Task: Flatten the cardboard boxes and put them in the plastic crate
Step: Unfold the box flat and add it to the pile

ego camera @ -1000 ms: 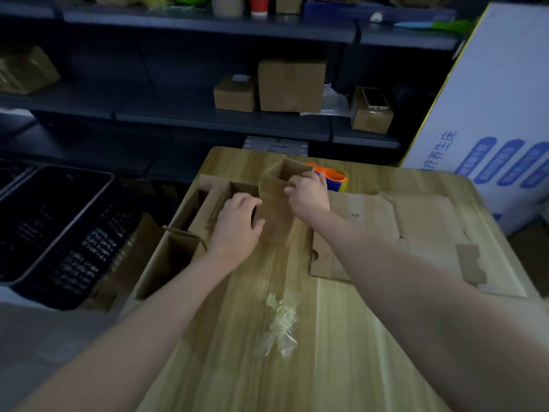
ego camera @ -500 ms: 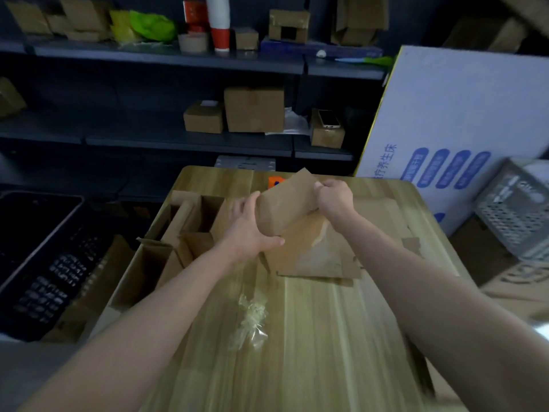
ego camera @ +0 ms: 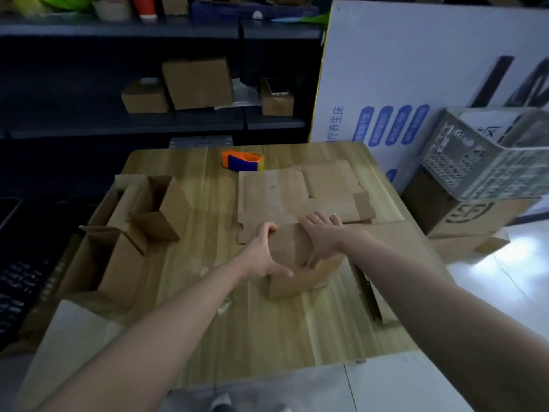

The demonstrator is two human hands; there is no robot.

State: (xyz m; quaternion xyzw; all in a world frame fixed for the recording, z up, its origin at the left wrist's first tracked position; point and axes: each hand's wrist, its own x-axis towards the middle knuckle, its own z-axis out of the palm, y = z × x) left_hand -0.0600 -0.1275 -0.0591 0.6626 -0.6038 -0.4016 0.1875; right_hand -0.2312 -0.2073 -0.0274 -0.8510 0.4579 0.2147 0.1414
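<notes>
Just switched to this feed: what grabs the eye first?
On the table, the left hand grips a small cardboard box and the right hand lies spread over its top. Behind them lies flattened cardboard, with an orange tape dispenser at the far edge. The grey plastic crate sits off to the right, on a large box.

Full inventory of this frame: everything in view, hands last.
table: one, light wood, centre
small box: one, brown, mid-table under both hands
flattened cardboard: several sheets, brown, table's far right
open boxes: at least two, brown, table's left edge
tape dispenser: one, orange and blue, table's far edge
plastic crate: one, grey, right, atop a brown carton
dark crate: one, black, floor left
shelf boxes: three, brown, middle shelf
white panel: one, blue print, behind right
left hand: grips the small box's left end
right hand: lies flat on its top
</notes>
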